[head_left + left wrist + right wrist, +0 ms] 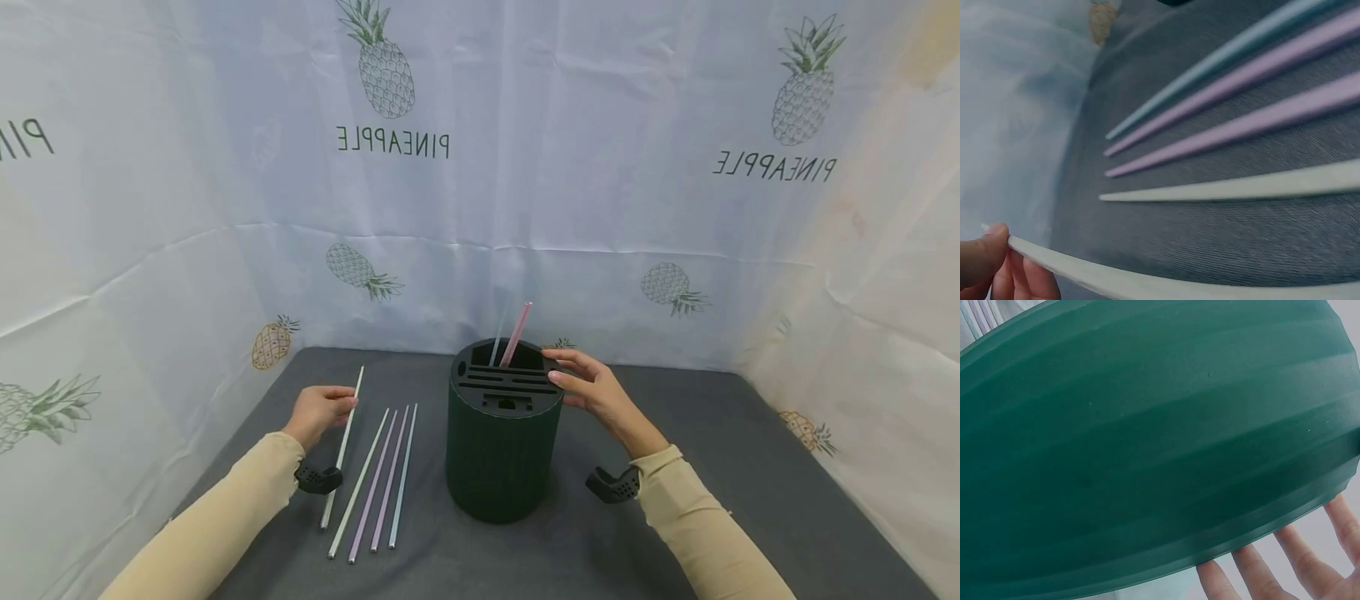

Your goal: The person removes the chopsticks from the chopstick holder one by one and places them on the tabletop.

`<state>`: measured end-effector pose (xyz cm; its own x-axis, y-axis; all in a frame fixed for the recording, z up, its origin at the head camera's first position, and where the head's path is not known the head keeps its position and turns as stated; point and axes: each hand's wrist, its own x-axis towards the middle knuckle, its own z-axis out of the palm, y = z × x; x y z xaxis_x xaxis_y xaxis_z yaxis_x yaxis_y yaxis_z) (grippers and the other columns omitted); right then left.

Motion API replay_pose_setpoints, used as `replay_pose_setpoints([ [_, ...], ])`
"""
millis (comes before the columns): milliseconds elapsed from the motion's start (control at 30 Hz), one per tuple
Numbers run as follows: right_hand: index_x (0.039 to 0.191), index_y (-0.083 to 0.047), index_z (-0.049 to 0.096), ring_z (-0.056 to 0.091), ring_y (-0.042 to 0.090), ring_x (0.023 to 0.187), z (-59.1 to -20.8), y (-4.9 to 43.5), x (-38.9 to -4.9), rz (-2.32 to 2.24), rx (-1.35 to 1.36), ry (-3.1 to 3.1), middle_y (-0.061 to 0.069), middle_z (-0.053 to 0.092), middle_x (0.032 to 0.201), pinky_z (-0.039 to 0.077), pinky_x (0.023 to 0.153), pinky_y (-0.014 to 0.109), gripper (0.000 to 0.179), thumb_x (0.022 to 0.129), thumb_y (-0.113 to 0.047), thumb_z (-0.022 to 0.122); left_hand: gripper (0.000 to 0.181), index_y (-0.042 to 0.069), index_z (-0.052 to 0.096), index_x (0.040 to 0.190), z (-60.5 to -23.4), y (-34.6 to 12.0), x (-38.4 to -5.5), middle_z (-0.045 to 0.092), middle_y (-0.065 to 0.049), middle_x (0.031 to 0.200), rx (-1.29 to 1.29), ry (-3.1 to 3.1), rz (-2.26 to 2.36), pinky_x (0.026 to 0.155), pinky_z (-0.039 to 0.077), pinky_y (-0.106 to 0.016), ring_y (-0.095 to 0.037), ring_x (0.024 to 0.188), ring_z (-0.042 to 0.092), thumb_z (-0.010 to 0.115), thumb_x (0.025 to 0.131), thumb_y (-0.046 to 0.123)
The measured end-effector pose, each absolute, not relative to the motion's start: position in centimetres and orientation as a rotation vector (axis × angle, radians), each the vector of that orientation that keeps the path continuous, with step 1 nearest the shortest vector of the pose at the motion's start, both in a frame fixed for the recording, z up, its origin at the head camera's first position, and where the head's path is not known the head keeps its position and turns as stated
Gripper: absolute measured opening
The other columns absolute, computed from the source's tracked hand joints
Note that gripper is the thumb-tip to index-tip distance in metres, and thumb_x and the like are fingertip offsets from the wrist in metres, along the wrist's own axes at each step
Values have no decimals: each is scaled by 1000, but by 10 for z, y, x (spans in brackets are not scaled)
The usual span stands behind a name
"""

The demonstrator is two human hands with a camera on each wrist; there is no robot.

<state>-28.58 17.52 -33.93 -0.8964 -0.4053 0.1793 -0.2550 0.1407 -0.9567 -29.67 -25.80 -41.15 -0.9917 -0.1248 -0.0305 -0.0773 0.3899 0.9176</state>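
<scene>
My left hand (321, 415) pinches a pale green straw (349, 433) near its far end, between thumb and fingertips; the straw slants back toward my wrist. Beside it on the grey cloth lie another pale green straw (360, 483), two purple straws (381, 492) and a blue straw (403, 479). A dark green ribbed round holder (501, 450) with a slotted black top stands at centre. A pink straw (516, 335) and a light blue straw (498, 337) lean in its rear compartment. Against the holder's right rim rests my right hand (596, 392), its fingertips spread along the side.
The dark grey cloth-covered table (675, 467) extends right of the holder. White pineapple-print curtain (540, 183) encloses the back and both sides. A black wrist strap (318, 478) sits close above the straws at my left wrist.
</scene>
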Motion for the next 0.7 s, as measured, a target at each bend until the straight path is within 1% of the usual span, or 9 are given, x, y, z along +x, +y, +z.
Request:
replay_pose_setpoints([
  [67,144,-12,44,23,34,145,-339,175,-285,-1871,-664,2277,10,24,158,36,106,64,51,97,-26,58,35,-13,56,125,-418,-258,-296,60,-30,122,195,-2599,-1696,83,58,-40,-35,104,63,59,95,4],
  [133,144,-12,44,23,34,145,-339,175,-285,-1873,-663,2276,10,24,158,36,106,64,51,98,-26,58,33,-15,57,122,-423,-257,-295,62,-29,117,197,-2621,-1683,79,59,-39,-29,97,66,60,94,3],
  [233,144,-11,44,23,34,145,-339,175,-285,-1873,-660,2272,10,24,158,36,106,64,50,98,-25,58,31,-16,59,119,-429,-255,-293,65,-28,111,209,-2643,-1675,74,59,-37,-22,90,66,61,93,0],
  [500,144,-12,45,25,34,144,-339,175,-286,-1873,-649,2283,9,27,157,38,105,63,50,98,-26,58,29,-17,61,114,-436,-248,-293,67,-25,103,219,-2666,-1665,68,59,-32,-15,80,67,64,89,-3],
  [700,144,-12,45,24,35,144,-339,175,-286,-1867,-657,2285,9,27,156,38,105,63,49,98,-25,58,28,-14,65,109,-442,-246,-295,69,-20,95,247,-2680,-1663,61,57,-27,-11,69,63,70,84,-3],
])
